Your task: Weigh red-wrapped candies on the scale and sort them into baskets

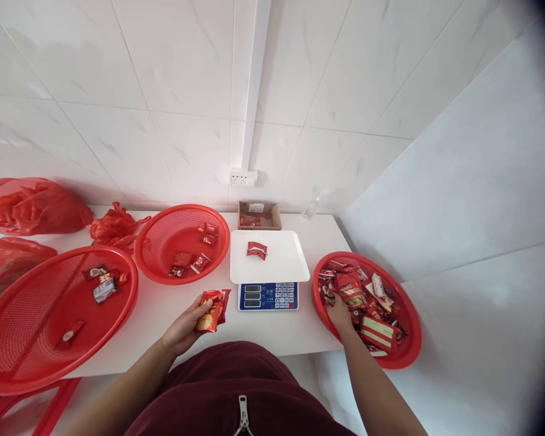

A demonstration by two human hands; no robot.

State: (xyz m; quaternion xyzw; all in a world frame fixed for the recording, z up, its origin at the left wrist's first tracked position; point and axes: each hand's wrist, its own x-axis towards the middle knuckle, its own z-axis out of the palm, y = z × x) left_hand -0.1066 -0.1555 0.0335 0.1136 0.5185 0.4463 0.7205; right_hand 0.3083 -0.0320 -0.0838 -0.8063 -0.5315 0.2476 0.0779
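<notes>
My left hand [186, 327] is closed around several red snack packets [212, 310] in front of the scale's left side. On the right, my right hand [339, 313] reaches into a red basket [415, 339] heaped with packets; its fingertips are among them, and what they hold, if anything, is hidden. Between the hands stands a scale with a white tray [281, 260] and a blue keypad panel [267, 297]. Red packets [257, 250] lie on the tray.
Two red baskets, one at far left [134, 290] and one left of the scale [224, 242], hold a few packets. Red plastic bags [36, 206] lie behind. A small cardboard box [260, 224], a clear bottle [309, 209] and a wall socket [243, 177] are beyond the scale.
</notes>
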